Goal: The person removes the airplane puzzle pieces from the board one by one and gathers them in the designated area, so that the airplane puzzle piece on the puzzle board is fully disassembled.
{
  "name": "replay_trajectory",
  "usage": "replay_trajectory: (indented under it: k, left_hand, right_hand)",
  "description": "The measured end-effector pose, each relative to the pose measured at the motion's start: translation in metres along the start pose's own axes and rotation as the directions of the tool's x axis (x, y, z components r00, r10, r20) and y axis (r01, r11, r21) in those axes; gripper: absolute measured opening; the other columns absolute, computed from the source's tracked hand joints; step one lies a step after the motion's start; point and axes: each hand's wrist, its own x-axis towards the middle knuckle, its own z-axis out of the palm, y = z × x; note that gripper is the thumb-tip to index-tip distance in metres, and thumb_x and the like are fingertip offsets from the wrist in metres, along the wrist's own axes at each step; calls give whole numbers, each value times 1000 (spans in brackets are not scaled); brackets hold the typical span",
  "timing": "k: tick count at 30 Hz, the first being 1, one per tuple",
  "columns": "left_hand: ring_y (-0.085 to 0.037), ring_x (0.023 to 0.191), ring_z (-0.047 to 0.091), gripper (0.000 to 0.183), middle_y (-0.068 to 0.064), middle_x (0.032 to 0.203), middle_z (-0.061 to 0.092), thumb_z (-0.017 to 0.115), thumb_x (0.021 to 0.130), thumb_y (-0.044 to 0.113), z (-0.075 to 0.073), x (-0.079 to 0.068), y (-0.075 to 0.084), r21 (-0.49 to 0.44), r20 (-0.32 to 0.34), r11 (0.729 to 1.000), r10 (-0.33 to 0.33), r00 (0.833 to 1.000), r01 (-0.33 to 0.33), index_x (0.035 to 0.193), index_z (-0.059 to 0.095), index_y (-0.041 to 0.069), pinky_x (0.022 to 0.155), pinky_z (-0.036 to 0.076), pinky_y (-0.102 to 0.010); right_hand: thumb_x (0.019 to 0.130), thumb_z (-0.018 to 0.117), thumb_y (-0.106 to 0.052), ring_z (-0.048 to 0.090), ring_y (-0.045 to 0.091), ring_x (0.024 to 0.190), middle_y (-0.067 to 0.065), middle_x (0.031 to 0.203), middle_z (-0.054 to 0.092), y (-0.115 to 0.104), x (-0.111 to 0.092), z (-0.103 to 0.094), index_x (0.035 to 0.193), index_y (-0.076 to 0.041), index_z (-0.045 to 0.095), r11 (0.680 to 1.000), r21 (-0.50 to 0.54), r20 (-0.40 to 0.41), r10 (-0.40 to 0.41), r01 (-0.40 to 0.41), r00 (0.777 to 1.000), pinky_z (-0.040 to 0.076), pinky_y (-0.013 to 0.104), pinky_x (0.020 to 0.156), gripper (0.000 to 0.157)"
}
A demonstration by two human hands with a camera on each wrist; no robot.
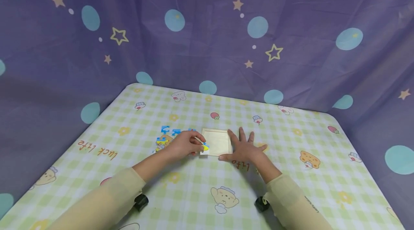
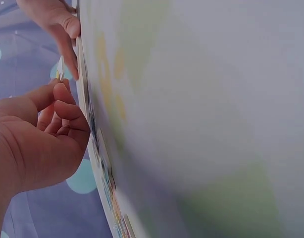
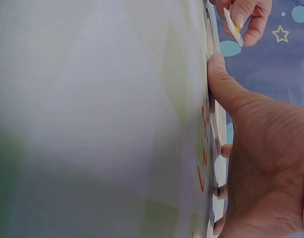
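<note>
My left hand (image 1: 183,146) pinches a jigsaw puzzle piece (image 1: 205,147) between thumb and fingertips, over the lower left corner of a shallow square wooden puzzle tray (image 1: 218,142). The piece has yellow, blue and white on it. Seen from the left wrist, the piece (image 2: 61,70) is tilted on edge, above the table. My right hand (image 1: 245,150) has its fingers spread, thumb and index finger touching the tray's right side. No piece shows on the tray's visible floor. Other jigsaw pieces (image 1: 165,129) lie left of the tray, some partly hidden by my left hand.
A green-and-white checked cloth (image 1: 194,201) with printed cartoons covers the table. Behind and beside it hangs a purple curtain (image 1: 207,50) with stars and dots. Black wrist devices (image 1: 140,202) show under both sleeves.
</note>
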Motion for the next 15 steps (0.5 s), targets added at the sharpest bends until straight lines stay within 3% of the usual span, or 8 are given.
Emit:
replay_trajectory:
  k: [15]
  left_hand:
    - [-19,67,59,18,-8,88,70,74,90,2,-28,-20,-7,15,28,999,-42,999,42,107,70,-2,58,50,-30]
  right_hand:
    - [79,68,-76,-13,55,146,17,168,-8,0,-2,0,164,-31,11,1000,16,-1,-11,11,1000,2,92,88,112]
